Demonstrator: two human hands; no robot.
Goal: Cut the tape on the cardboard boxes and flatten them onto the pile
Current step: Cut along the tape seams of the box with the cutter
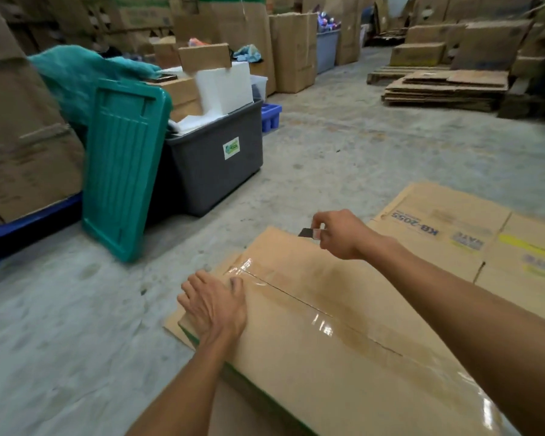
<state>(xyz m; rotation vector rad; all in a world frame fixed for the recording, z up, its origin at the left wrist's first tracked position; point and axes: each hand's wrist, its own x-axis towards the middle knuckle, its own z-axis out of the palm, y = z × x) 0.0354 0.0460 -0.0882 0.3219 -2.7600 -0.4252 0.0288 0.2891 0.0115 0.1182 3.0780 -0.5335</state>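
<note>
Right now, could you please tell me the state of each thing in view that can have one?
Cardboard box: closed, seam taped.
Clear tape: on the seam; whether it is cut cannot be told.
Left hand: flat on the box's near corner.
Right hand: grip shut on the cutter.
Cutter: blade end over the box's far edge.
Flattened carton: lying flat on the floor.
Grey bin: open, filled.
Green lid: off, leaning upright.
</note>
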